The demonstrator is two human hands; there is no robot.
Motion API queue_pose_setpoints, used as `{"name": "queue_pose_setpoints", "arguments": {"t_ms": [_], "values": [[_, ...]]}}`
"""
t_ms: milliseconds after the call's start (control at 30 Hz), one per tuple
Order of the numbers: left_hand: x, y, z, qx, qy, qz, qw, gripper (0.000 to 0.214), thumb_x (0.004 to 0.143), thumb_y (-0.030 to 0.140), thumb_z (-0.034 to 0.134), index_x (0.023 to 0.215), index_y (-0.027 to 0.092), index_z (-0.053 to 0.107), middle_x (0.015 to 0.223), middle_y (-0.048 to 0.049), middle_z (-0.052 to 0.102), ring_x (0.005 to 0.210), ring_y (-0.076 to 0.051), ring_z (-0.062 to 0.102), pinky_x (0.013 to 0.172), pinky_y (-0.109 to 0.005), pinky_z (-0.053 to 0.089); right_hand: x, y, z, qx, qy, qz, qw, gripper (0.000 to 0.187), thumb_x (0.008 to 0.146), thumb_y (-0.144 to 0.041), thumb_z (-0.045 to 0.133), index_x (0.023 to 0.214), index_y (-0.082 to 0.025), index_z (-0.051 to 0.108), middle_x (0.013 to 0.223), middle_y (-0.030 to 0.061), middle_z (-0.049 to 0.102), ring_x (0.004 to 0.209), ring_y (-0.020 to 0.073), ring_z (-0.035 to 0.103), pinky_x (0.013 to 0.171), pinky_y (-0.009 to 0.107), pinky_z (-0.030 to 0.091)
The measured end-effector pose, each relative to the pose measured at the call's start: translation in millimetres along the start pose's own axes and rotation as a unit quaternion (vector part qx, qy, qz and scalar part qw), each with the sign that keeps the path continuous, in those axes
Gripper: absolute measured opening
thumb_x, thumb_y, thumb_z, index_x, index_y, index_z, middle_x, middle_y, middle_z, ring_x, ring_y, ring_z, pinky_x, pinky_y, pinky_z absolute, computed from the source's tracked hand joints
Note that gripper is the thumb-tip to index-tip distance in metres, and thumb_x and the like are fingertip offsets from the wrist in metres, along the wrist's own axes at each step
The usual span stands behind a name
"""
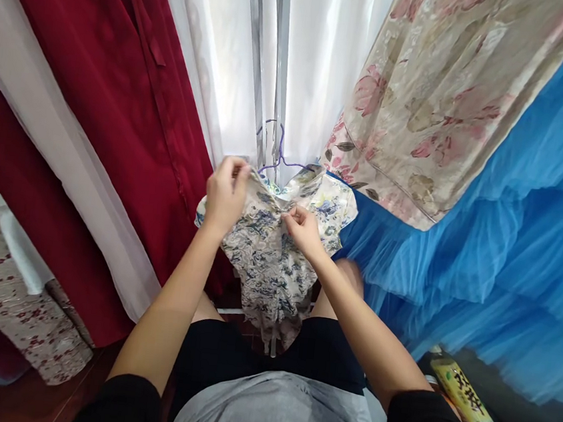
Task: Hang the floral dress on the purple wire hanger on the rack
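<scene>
One hanger (280, 159) at twelve o'clock likely bears the top (275, 271), mid-view, keeping its shoulders spread; left hand (226, 195) seemingly pinches the neckline (266, 192) at ten o'clock, right hand (302, 230) pinches its centre, perhaps for tension.

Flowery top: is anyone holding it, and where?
The right fingers pinch the flowery top at the front of its neckline; left fingers are higher along it, hold unclear.

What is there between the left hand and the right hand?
The upper part of the blue-patterned garment lies between the left hand and the right hand, shown in the head view.
</scene>
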State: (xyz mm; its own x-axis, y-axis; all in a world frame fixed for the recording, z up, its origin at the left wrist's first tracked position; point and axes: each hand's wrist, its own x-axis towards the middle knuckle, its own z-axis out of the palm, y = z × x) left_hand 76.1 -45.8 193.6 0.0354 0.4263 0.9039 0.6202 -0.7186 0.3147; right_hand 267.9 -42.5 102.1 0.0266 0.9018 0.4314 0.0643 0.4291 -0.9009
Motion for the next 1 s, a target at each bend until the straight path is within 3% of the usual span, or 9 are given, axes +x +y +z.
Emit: {"name": "queue_pose_setpoints", "arguments": {"t_ms": [133,233,300,400,500,633,733,867,1000], "values": [[-19,-77,-18.7,-0.027,0.103,-0.146,0.983,0.022,0.097,0.039,0.058,0.094,0.017,0.062,0.089,-0.0033,0.066,0.087,-0.017,0.062,0.083,-0.026,0.047,-26,-6,-3,-0.019,-0.045,-0.018,0.999,0.024,0.084,-0.037,0.061,0.069,-0.024,0.047,0.049,-0.0062,0.046,0.045,0.0117,0.039,0.049,0.026,0.028],[-59,-118,-14.4,-0.168,0.167,-0.334,0.912,0.027,0.091,0.043,0.062,0.089,0.016,0.061,0.082,-0.0013,0.064,0.079,-0.014,0.060,0.078,-0.025,0.047,-35,-10,1,-0.041,-0.069,-0.030,0.996,0.022,0.084,-0.034,0.061,0.069,-0.024,0.049,0.051,-0.0055,0.048,0.047,0.0123,0.044,0.050,0.026,0.030],[-95,-124,-1.7,-0.262,0.174,-0.456,0.832,0.033,0.084,0.048,0.068,0.088,0.017,0.058,0.079,0.0005,0.064,0.075,-0.013,0.061,0.077,-0.025,0.047,-33,-3,1,-0.042,-0.069,-0.019,0.997,0.021,0.083,-0.034,0.060,0.069,-0.023,0.050,0.050,-0.0050,0.050,0.048,0.0131,0.046,0.051,0.026,0.032],[-150,-111,23.1,-0.299,0.113,-0.509,0.799,0.043,0.076,0.054,0.074,0.086,0.017,0.056,0.078,-0.0023,0.066,0.072,-0.015,0.064,0.073,-0.029,0.049,-28,22,-12,-0.039,-0.025,0.019,0.999,0.023,0.081,-0.037,0.059,0.066,-0.023,0.049,0.048,-0.0043,0.051,0.047,0.0134,0.046,0.051,0.026,0.034],[-189,-92,44.3,-0.326,0.050,-0.535,0.778,0.050,0.066,0.056,0.081,0.087,0.015,0.059,0.081,-0.0063,0.068,0.075,-0.018,0.068,0.071,-0.030,0.050,-27,54,-42,-0.079,0.042,0.057,0.994,0.027,0.080,-0.041,0.056,0.063,-0.023,0.047,0.049,-0.0028,0.052,0.048,0.0132,0.045,0.053,0.027,0.035],[-193,-72,59.6,-0.381,-0.004,-0.505,0.775,0.056,0.065,0.060,0.083,0.093,0.016,0.062,0.096,-0.0089,0.071,0.091,-0.021,0.071,0.085,-0.033,0.053,-37,89,-85,-0.144,0.066,0.100,0.982,0.028,0.080,-0.042,0.052,0.060,-0.023,0.047,0.051,-0.0008,0.053,0.052,0.0149,0.046,0.055,0.028,0.036],[-169,-51,64.4,-0.399,-0.033,-0.421,0.814,0.050,0.075,0.062,0.076,0.096,0.019,0.062,0.096,-0.0043,0.068,0.091,-0.019,0.068,0.089,-0.032,0.053,-47,103,-102,-0.199,0.024,0.140,0.970,0.024,0.074,-0.033,0.057,0.054,-0.022,0.050,0.049,0.0005,0.054,0.054,0.0163,0.050,0.058,0.028,0.037],[-141,-6,68.3,-0.327,-0.118,-0.276,0.896,0.033,0.093,0.053,0.062,0.095,0.020,0.063,0.089,-0.0018,0.063,0.086,-0.017,0.062,0.083,-0.029,0.050,-59,94,-96,-0.243,-0.064,0.161,0.954,0.010,0.063,-0.020,0.071,0.060,-0.018,0.062,0.058,0.0016,0.063,0.061,0.0178,0.057,0.063,0.029,0.042],[-133,38,71.4,-0.264,-0.222,-0.148,0.927,0.023,0.102,0.040,0.051,0.098,0.021,0.062,0.096,-0.0042,0.064,0.093,-0.019,0.062,0.088,-0.031,0.048,-70,57,-70,-0.130,-0.256,0.090,0.954,0.038,0.065,-0.026,0.083,0.100,-0.017,0.072,0.099,0.0044,0.074,0.091,0.0228,0.065,0.084,0.033,0.051]]}}
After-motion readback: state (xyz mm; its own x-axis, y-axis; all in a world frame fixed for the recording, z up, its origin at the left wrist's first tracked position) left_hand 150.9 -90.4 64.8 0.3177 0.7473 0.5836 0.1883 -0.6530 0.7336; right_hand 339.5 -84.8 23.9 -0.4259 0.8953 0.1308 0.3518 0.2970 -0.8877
